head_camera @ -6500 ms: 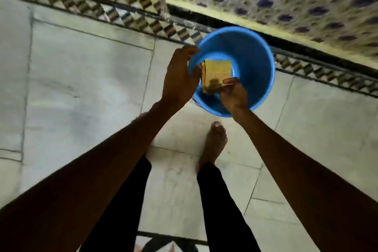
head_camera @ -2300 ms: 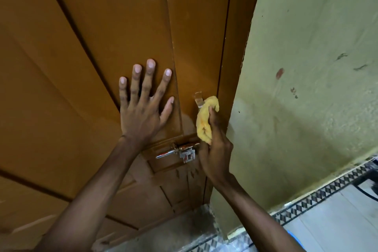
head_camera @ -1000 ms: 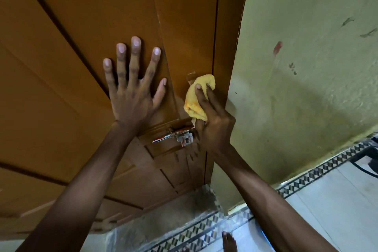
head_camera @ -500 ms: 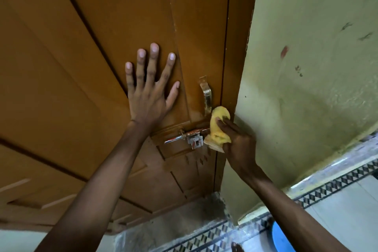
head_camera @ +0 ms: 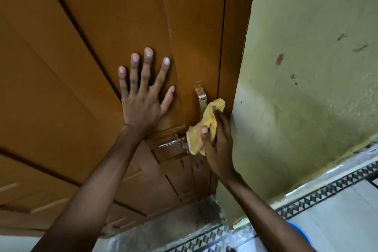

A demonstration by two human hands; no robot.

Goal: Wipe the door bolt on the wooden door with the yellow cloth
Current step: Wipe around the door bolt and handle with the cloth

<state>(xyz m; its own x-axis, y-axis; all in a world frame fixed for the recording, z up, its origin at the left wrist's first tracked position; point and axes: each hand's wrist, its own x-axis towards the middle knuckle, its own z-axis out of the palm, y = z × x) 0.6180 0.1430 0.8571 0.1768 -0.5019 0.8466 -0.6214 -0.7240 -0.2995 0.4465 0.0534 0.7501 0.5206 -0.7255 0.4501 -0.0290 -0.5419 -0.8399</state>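
While wiped (bolt (head_camera: 171, 143) half-covered): wooden door (head_camera: 92, 47).

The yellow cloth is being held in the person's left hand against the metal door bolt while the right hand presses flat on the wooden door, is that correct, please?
Not quite: the hands are swapped. The head view shows the right hand holding the yellow cloth against the metal door bolt, while the left hand presses flat, fingers spread, on the wooden door.

Left hand (head_camera: 143, 104) splayed flat, right hand (head_camera: 217, 145) gripping
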